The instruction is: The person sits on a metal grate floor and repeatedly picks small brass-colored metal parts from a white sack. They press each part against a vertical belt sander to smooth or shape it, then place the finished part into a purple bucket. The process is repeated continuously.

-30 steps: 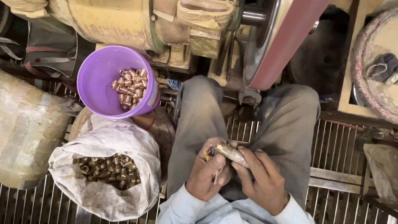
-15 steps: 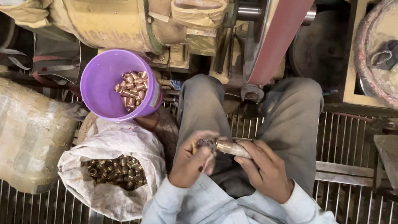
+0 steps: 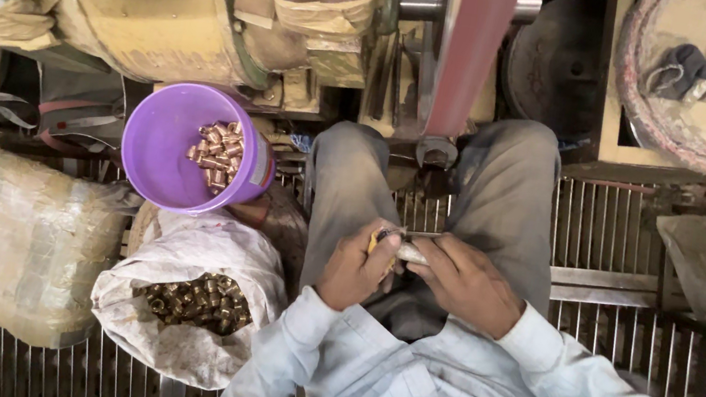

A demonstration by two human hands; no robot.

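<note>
I sit with grey trousers and a pale blue shirt, both hands together over my lap. My left hand (image 3: 355, 266) pinches a small brass part with a yellowish tip at its fingertips. My right hand (image 3: 470, 283) grips a short grey metal rod (image 3: 411, 252) that points left toward the left hand, and the two hands meet at its end. A purple bucket (image 3: 162, 157) with several brass parts (image 3: 215, 153) tilts at my left. Below it an open white sack (image 3: 173, 347) holds many darker brass parts (image 3: 195, 299).
A red belt (image 3: 471, 51) runs up from between my knees into a dusty machine (image 3: 160, 13). A wrapped bale (image 3: 3, 236) lies at the far left. A round dusty disc with a dark cloth (image 3: 700, 75) sits top right. Metal grating (image 3: 615, 258) forms the floor.
The view has drifted a little, so everything sits lower in the frame. My hands stay together on the rod, and the fingers have shifted slightly around the small part.
</note>
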